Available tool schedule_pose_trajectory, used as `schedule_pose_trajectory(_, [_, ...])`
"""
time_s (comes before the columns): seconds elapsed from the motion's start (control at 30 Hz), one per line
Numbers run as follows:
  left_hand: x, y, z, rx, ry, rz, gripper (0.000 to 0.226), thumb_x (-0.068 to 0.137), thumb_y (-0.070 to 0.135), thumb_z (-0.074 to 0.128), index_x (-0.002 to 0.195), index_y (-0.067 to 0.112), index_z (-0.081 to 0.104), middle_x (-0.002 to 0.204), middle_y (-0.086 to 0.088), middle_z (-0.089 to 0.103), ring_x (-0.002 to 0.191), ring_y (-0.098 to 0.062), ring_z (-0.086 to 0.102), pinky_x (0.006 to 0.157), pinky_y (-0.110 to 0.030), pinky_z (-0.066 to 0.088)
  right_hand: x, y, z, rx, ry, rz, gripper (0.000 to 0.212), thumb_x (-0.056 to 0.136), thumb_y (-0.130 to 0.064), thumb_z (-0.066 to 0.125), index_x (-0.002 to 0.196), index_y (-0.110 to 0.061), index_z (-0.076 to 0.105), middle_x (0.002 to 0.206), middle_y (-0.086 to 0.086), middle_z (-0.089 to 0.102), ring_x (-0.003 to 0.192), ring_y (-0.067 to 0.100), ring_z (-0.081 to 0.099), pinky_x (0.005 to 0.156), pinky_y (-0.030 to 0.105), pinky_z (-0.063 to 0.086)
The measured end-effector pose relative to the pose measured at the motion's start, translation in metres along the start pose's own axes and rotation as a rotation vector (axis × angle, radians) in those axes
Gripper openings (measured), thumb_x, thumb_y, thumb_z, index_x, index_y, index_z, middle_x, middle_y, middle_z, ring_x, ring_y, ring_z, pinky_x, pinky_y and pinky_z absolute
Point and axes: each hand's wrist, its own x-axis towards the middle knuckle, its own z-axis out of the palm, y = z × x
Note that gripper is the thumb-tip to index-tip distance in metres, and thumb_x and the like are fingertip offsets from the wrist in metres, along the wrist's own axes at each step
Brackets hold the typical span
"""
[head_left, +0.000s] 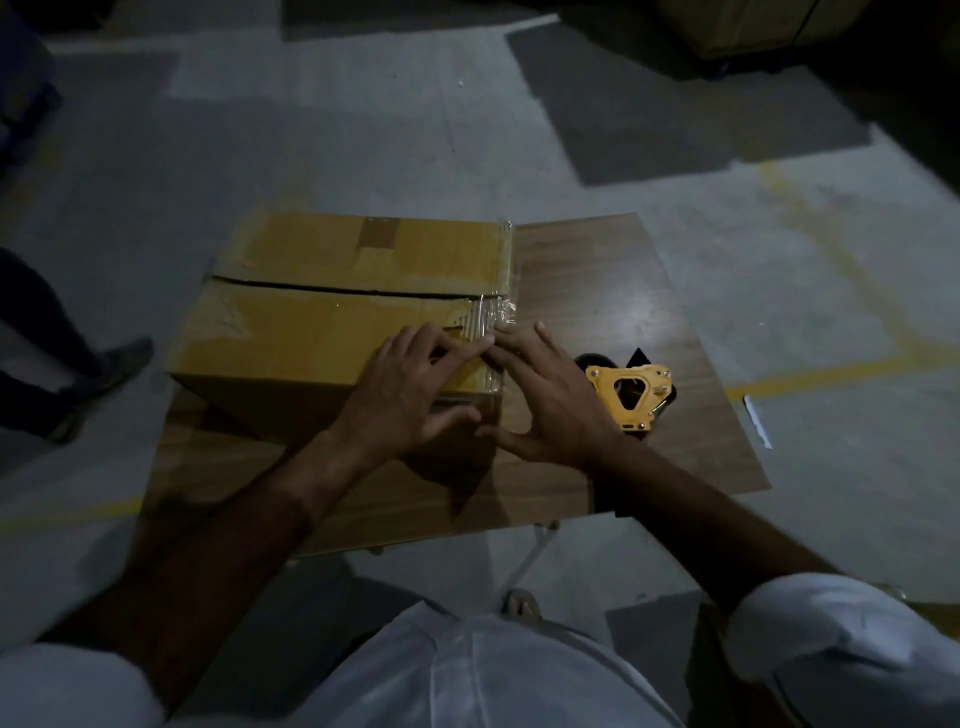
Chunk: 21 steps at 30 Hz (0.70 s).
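The box (332, 332) is set on the desk (597, 270) under the hands. The left hand (410, 395) and right hand (550, 400) are held flat, pressing tape (493, 317) onto its edge. Only that end is taped; the long gap (337, 288) beyond is not yet shut.

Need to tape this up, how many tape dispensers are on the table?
1. The dispenser lies on the table right of the box, beside the right hand. Another could hide behind the box.
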Motion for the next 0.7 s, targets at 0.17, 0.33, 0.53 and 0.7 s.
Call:
schedule_pose_trajectory(0.17, [-0.004, 0.002, 0.001, 0.037, -0.06, -0.012, 0.088, 0.087, 0.043, 0.078, 0.161, 0.022, 0.035, 0.14, -0.01, 0.046, 0.119, -0.026, 0.048, 0.097, -0.044, 0.048, 0.02, 0.013, -0.012, -0.049, -0.099, -0.02, 0.118, 0.08, -0.079, 0.066, 0.161, -0.002, 0.027, 0.168, 0.016, 0.027, 0.157, 0.027, 0.024, 0.127, 0.06, 0.008])
schedule_pose_trajectory(0.33, [-0.014, -0.011, -0.012, 0.007, -0.093, 0.093, 0.074, 0.093, 0.035, 0.074, 0.158, 0.024, 0.041, 0.149, -0.007, 0.047, 0.124, -0.026, 0.048, 0.1, -0.044, 0.046, 0.012, -0.006, -0.007, 0.023, -0.06, 0.034, 0.121, 0.074, -0.084, 0.069, 0.159, -0.006, 0.034, 0.167, 0.01, 0.031, 0.158, 0.023, 0.021, 0.127, 0.06, 0.005])
schedule_pose_trajectory(0.53, [-0.045, -0.038, -0.032, -0.041, -0.138, 0.162, 0.072, 0.091, 0.023, 0.073, 0.156, 0.027, 0.043, 0.16, 0.0, 0.041, 0.139, -0.022, 0.042, 0.109, -0.041, 0.038, 0.002, -0.05, 0.002, 0.056, 0.003, 0.015, 0.115, 0.072, -0.087, 0.068, 0.154, -0.009, 0.044, 0.159, 0.007, 0.045, 0.154, 0.023, 0.032, 0.126, 0.064, 0.008])
schedule_pose_trajectory(0.7, [-0.072, -0.037, -0.026, -0.21, -0.01, 0.048, 0.063, 0.091, 0.057, 0.07, 0.144, 0.026, 0.054, 0.161, 0.01, 0.041, 0.148, -0.013, 0.036, 0.119, -0.036, 0.027, 0.007, -0.073, 0.01, 0.071, -0.024, -0.061, 0.112, 0.077, -0.084, 0.065, 0.152, -0.004, 0.046, 0.157, 0.011, 0.047, 0.151, 0.024, 0.038, 0.127, 0.062, 0.008])
